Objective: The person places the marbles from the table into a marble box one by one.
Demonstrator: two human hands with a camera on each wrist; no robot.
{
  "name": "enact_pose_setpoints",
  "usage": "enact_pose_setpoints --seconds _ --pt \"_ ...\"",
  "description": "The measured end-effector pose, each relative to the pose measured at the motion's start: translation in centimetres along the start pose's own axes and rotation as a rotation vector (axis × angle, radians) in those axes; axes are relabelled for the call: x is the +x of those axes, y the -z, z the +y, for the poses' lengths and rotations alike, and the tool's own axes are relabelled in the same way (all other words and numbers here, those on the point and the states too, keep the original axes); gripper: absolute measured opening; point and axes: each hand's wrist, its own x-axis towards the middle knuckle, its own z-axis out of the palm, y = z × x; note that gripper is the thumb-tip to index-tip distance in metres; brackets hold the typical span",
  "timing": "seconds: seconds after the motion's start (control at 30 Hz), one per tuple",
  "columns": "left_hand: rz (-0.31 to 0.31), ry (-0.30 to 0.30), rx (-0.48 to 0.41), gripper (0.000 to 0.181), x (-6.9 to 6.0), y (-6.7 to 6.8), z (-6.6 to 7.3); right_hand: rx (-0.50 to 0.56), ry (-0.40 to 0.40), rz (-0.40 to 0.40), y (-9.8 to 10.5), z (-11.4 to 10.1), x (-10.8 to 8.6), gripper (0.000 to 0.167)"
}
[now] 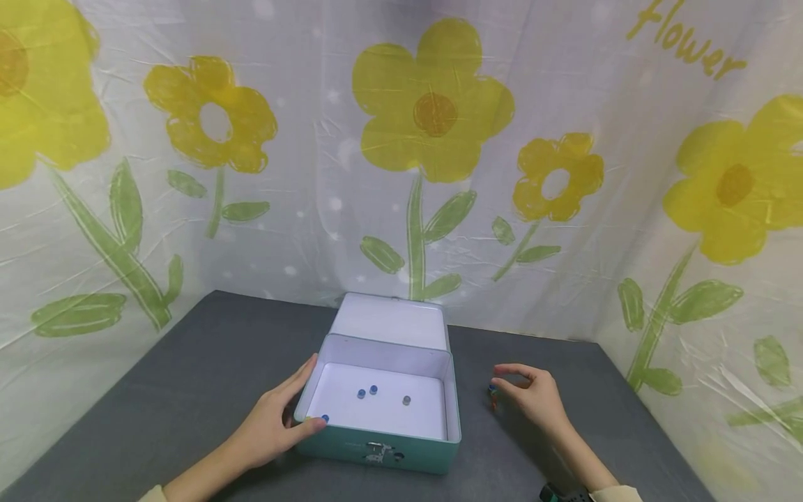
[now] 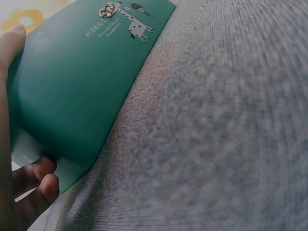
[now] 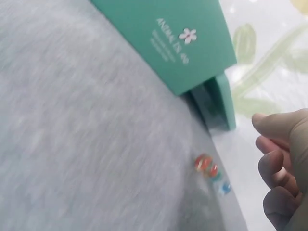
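- Head view: from where I stood, the green box [image 1: 339, 447] sat on the dark bench [image 1: 219, 362], its lid [image 1: 389, 319] tipped back behind it.
- Head view: the left hand [image 1: 277, 420] gripped the box's left side, thumb over the near rim.
- Head view: two blue beads [image 1: 367, 392] and a greyish bead [image 1: 406, 401] lay on the box floor; another blue bead [image 1: 325, 418] showed just beside the left thumb.
- Head view: the right hand [image 1: 533, 401] was partly open, thumb and forefinger curved and apart, holding nothing visible, near loose beads [image 1: 492, 390] right of the box.
- Left wrist view: thumb and two fingertips bracketed the printed box.
- Right wrist view: the fingers were loosely bent; orange, green and blue colours showed among the loose beads, blurred and close together.
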Motion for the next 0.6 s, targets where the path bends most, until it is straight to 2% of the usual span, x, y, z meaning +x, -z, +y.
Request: enact_pose_setpoints --seconds 0.27,0.6 --pt "0.001 -0.01 -0.001 0.095 0.2 0.2 0.0 -0.046 -0.05 -0.01 0.4 1.6 -0.8 0.028" --pt "0.002 -0.004 0.012 0.095 0.1 0.0 -0.1 -0.06 -0.063 -0.046 0.2 2.9 -1.4 0.022"
